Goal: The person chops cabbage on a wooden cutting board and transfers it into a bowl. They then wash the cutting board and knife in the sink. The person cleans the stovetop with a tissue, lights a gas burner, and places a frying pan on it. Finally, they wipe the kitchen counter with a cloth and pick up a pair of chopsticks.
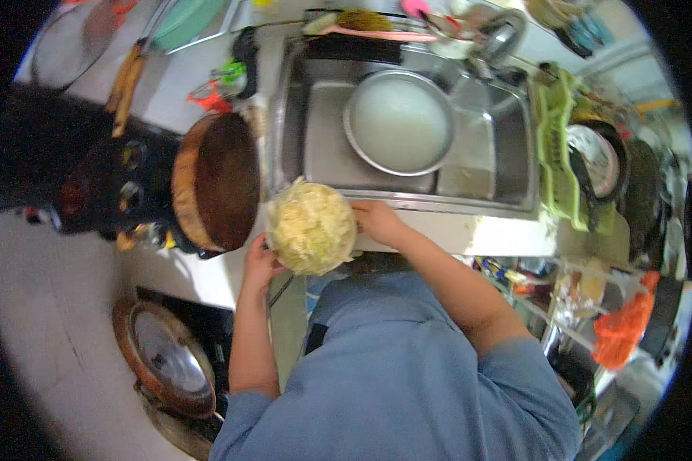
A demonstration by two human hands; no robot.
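A round bowl or basket heaped with pale yellow-green shredded vegetable (pixel 311 227), which looks like cabbage, is held between both hands at the counter's front edge. My left hand (pixel 261 262) grips it from the lower left, and my right hand (pixel 377 222) holds its right side. Most of the container is hidden under the shreds. Just beyond, a metal basin (pixel 400 123) of cloudy whitish water stands in the stainless steel sink (pixel 328 155). Left of the bowl, a thick round wooden chopping board (pixel 227 181) is near the sink's left side.
A green plastic dish rack (pixel 559 150) with pans and dishes flanks the sink on the right. A long pink-handled brush (pixel 380 34) lies behind the sink. At lower left is a lidded pan (pixel 170 357). An orange plastic bag (pixel 625 328) hangs at the right.
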